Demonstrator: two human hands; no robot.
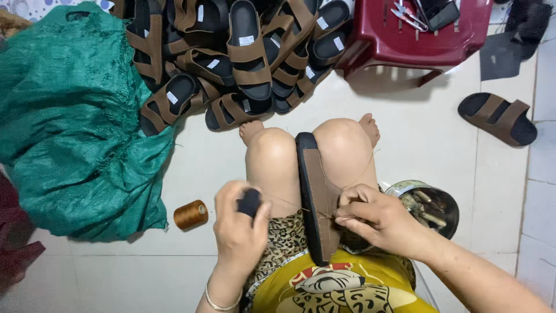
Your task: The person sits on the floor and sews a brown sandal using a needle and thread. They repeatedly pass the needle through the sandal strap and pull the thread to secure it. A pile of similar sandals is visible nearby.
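- The fingers point(346, 221) of my right hand point(379, 217) are pinched shut on something too thin to make out, probably a needle, right at the edge of the brown strap point(325, 191).
- My left hand point(238, 225) is closed around a small dark handle point(250, 203), likely an awl or thread grip, held just beside my left knee.
- A fine thread point(286, 204) runs taut from that handle across to the strap.
- The sandal point(315, 197) stands on edge, clamped between my knees, black sole toward my left hand and strap toward my right.
- I judge I am mid-stitch, sewing the strap down to the sole; the next move calls for drawing the thread snug without tilting the sandal out of my knees.
- On the floor by my left thigh lies a spool of brown thread point(190, 214), near the edge of a crumpled green sack point(69, 116).
- By my right thigh sits a round metal tin point(449, 204) with small tools in it.
- Ahead of my knees is a pile of sandals point(237, 52); one lone sandal point(497, 118) lies apart on the right, below a dark red plastic stool point(417, 43).
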